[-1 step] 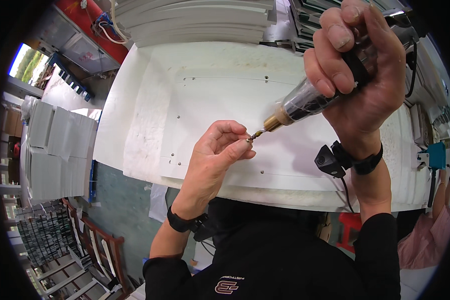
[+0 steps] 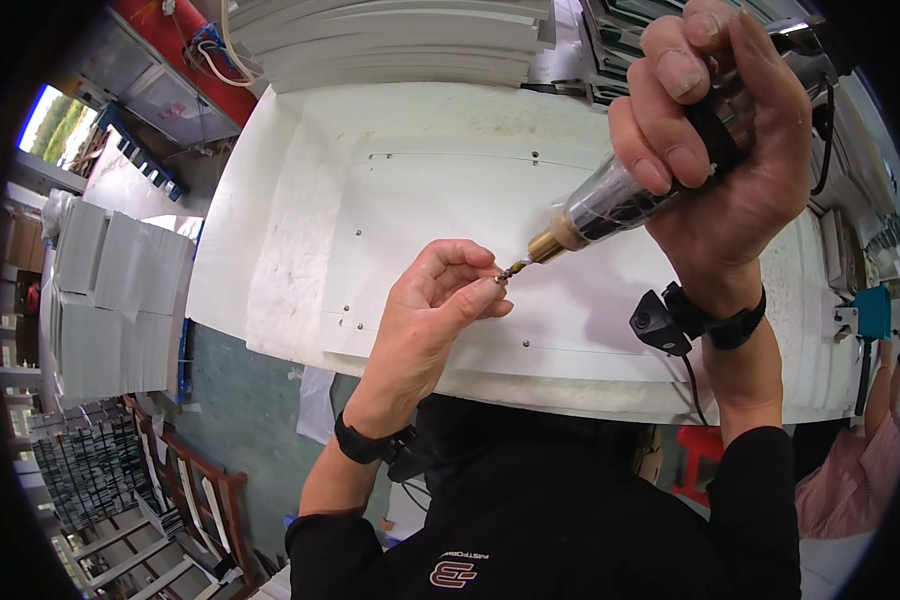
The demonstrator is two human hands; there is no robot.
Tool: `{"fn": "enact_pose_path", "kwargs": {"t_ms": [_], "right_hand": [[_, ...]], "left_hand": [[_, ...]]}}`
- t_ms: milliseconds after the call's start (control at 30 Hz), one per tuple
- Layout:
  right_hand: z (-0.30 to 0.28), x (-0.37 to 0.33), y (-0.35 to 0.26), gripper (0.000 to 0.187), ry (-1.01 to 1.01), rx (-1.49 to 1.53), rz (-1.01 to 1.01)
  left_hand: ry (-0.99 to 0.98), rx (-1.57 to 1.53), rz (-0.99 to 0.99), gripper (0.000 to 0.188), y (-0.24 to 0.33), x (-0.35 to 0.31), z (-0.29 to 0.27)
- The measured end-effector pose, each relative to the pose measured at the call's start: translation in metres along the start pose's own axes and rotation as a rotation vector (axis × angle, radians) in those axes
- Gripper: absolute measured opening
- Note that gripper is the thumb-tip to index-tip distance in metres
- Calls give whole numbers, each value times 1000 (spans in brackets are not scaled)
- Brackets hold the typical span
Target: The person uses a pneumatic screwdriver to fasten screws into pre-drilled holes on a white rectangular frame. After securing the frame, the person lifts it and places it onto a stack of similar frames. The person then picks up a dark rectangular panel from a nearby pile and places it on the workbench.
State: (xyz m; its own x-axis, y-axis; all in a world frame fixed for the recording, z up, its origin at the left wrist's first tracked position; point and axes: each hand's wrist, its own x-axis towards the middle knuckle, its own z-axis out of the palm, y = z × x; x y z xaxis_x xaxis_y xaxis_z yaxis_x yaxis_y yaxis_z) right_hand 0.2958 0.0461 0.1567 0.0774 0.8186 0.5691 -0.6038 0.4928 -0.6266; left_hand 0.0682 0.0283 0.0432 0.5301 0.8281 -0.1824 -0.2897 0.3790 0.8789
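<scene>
My right hand is wrapped around an electric screwdriver with a brass-coloured nose, tilted down to the left. Its bit reaches the fingertips of my left hand. There my left thumb and fingers pinch a small metal screw at the bit's tip; the fingers partly cover it. Both hands are above a large white panel lying on the table. Small dark metal fittings, such as the one near the front edge, are set in the panel.
Stacked white boards stand behind the table, and another stack is at the left. A brown wooden rack stands on the floor at lower left. A person in a striped sleeve is at the far right.
</scene>
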Motion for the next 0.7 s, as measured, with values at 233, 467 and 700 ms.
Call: {"fn": "enact_pose_path", "kwargs": {"t_ms": [233, 467, 700], "right_hand": [[-1, 6, 8, 27, -129, -49, -32], [39, 23, 13, 30, -116, -16, -1], [66, 77, 78, 29, -159, -284, 3]], "left_hand": [[-28, -27, -17, 27, 4, -3, -5], [33, 159, 170, 20, 16, -2, -16], [140, 639, 391, 17, 59, 31, -65]]}}
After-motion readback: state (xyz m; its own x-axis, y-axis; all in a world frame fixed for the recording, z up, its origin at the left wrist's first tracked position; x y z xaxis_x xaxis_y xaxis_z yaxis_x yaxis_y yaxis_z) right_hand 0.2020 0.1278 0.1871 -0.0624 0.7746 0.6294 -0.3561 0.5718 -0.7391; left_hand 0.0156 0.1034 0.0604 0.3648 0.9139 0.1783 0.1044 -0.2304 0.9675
